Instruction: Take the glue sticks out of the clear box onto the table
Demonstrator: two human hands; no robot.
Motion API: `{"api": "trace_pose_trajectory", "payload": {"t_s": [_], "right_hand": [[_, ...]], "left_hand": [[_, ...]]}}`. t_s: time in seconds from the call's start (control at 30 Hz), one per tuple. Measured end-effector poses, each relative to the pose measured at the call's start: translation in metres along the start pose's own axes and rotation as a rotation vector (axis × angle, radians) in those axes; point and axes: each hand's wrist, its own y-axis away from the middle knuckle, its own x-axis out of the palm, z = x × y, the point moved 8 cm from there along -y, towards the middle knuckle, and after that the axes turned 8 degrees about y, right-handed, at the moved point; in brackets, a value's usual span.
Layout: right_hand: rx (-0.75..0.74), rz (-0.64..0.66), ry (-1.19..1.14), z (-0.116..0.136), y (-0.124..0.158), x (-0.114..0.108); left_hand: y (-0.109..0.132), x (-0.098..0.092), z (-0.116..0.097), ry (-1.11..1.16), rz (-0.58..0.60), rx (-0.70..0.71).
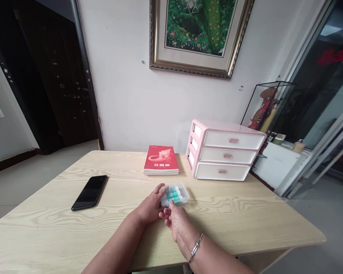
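A small clear plastic box [179, 195] with green-and-white tubes inside lies on the wooden table [246, 213], near its middle. My left hand [152, 205] holds the box at its left side, thumb on top and fingers curled around the near edge. My right hand [177, 221] is at the box's near edge, thumb and fingertips pinched on it. A silver bracelet [196, 247] is on my right wrist.
A black phone [89, 192] lies face up to the left. A red book [161, 160] and a pink three-drawer organizer [224, 155], drawers closed, stand at the table's far side by the wall. A glass display case [270, 104] sits beyond the right edge.
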Motion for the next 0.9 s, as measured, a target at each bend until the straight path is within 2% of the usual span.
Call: {"api": "trace_pose_trajectory", "payload": {"t_s": [0.1, 0.3, 0.4, 0.47, 0.53, 0.57, 0.7, 0.73, 0.8, 0.9], "right_hand": [[0.052, -0.036, -0.077, -0.004, 0.001, -0.002], [0.032, 0.029, -0.059, -0.003, 0.005, -0.002], [0.017, 0.098, 0.063, -0.003, 0.007, -0.011], [-0.040, 0.124, 0.229, 0.000, 0.006, -0.021], [-0.192, 0.073, 0.455, 0.012, 0.005, -0.036], [-0.337, 0.025, 0.573, 0.024, 0.007, -0.043], [-1.150, -0.182, 0.919, 0.074, 0.045, -0.050], [-1.276, -0.206, 0.972, 0.079, 0.051, -0.050], [-1.332, -0.196, 1.069, 0.086, 0.047, -0.050], [-1.175, -0.050, 1.245, 0.091, 0.019, -0.046]], "left_hand": [[0.000, -0.001, -0.001, 0.010, -0.008, 0.005], [0.004, -0.003, -0.001, -0.002, -0.031, -0.016], [0.005, -0.007, -0.006, -0.072, -0.057, -0.007], [0.006, -0.010, -0.012, -0.163, -0.071, 0.026], [0.007, -0.012, -0.022, -0.260, -0.098, 0.078], [0.007, -0.013, -0.027, -0.298, -0.116, 0.106], [0.009, -0.014, -0.048, -0.385, -0.168, 0.203], [0.009, -0.013, -0.051, -0.411, -0.167, 0.217], [0.010, -0.009, -0.053, -0.472, -0.152, 0.226], [0.009, -0.002, -0.048, -0.537, -0.115, 0.206]]}}
